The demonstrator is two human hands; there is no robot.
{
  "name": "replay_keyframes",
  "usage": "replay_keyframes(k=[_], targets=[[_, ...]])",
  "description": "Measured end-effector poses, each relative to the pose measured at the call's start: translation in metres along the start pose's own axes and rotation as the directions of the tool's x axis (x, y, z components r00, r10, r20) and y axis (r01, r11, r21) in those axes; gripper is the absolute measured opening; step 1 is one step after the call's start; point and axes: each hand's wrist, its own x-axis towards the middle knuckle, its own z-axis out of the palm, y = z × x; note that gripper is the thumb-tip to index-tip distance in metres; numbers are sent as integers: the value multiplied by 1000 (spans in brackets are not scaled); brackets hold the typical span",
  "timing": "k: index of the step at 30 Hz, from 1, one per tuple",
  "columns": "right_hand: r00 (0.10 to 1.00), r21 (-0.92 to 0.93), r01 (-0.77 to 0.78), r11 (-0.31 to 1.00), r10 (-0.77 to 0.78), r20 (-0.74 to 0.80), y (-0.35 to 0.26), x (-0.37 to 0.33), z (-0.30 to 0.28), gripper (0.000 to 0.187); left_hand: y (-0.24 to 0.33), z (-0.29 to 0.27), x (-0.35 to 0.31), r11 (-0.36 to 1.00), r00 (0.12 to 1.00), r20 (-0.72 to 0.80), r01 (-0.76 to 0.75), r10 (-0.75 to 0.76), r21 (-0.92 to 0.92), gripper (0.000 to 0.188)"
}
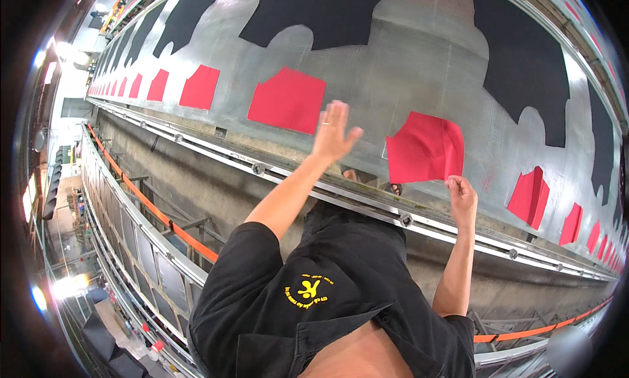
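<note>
A red cut fabric piece (pixel 422 148) lies on the long grey metal table in front of me, its right side lifted and creased into a fold. My right hand (pixel 462 191) pinches the lower right corner of that piece. To the left, my left hand (pixel 335 132) is held palm down with its fingers stretched out, and nothing is in it. It is nearest to a second red fabric piece (pixel 288 99), which lies flat. Whether the fingertips touch that piece or the table, I cannot tell.
More red pieces (pixel 200 87) run in a row along the table's near edge, with a folded one (pixel 529 196) to the right. Large black flat shapes (pixel 314 14) cover the far side. A metal rail (pixel 259 169) with bolts borders the grey table (pixel 419 47). Orange strips (pixel 160 214) run behind me.
</note>
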Motion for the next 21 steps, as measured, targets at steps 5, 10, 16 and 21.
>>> replay_keyframes(k=[5,10,16,21], targets=[[999,-71,40,997,-38,37,1,-24,2,19,-113,7,-4,654,672,-101,739,-734,165,105],[982,-126,-171,977,179,58,30,-84,-21,18,-84,25,90,650,665,-147,747,-733,137,113],[963,-165,-261,951,268,25,33,-89,-45,21,-43,47,142,940,950,-66,291,-306,-180,105],[980,-175,-178,968,191,59,38,-17,-38,23,46,56,74,884,988,147,34,39,-466,85]])
